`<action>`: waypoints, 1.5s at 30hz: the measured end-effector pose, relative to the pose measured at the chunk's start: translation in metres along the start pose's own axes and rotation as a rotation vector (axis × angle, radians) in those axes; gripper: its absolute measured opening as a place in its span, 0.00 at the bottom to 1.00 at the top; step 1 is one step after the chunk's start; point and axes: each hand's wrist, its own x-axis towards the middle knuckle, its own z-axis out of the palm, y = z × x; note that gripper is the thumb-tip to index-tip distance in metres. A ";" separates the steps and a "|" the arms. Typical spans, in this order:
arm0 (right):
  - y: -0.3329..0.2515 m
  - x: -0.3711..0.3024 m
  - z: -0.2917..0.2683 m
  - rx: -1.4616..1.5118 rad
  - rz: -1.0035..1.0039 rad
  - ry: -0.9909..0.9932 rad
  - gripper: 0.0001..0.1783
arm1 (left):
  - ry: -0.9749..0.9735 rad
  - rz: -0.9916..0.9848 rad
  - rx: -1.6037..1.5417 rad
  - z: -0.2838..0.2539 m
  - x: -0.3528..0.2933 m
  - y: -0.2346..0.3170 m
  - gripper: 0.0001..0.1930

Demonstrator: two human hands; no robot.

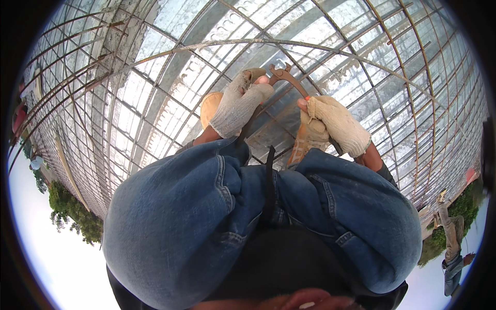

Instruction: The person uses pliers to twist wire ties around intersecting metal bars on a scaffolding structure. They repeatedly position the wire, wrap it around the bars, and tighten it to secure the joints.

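Observation:
My right hand (338,124), in a pale knit glove with bare fingertips, is closed round a handle of rusty brown pincers (295,82). Their jaws point away from me, over the steel bars. My left hand (240,103), in a similar dirty glove, sits close beside the pincers' head. Its thumb and fingers are drawn together; whether they grip the other handle or a tie wire is hidden. Below the tool spreads a mesh of steel reinforcing bars (268,41), with one long bar crossing just beyond both hands.
Shiny ribbed metal decking (173,13) lies under the mesh. I squat with a tan boot (310,135) near my right hand and another boot (209,106) behind my left. Loose bars (67,62) stick out at the left. Another person (453,268) is at the far right edge.

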 end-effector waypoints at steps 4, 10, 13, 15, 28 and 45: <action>-0.017 0.023 0.015 0.003 -0.060 -0.051 0.26 | -0.192 -0.304 -0.255 -0.009 -0.004 -0.021 0.35; -0.037 0.029 0.029 0.066 -0.035 0.040 0.25 | -0.225 -0.343 -0.374 -0.005 0.023 -0.028 0.30; -0.032 0.030 0.028 0.079 -0.022 0.064 0.25 | -0.302 -0.296 -0.410 -0.007 0.025 -0.032 0.28; -0.032 0.031 0.027 0.085 -0.020 0.083 0.24 | -0.359 -0.235 -0.441 -0.010 0.026 -0.038 0.27; -0.046 0.018 0.049 0.031 -0.039 0.093 0.23 | -0.397 -0.362 -0.584 0.012 0.037 -0.038 0.25; -0.044 0.025 0.043 -0.025 -0.089 0.091 0.25 | -0.547 -0.081 -0.201 0.013 0.047 -0.026 0.33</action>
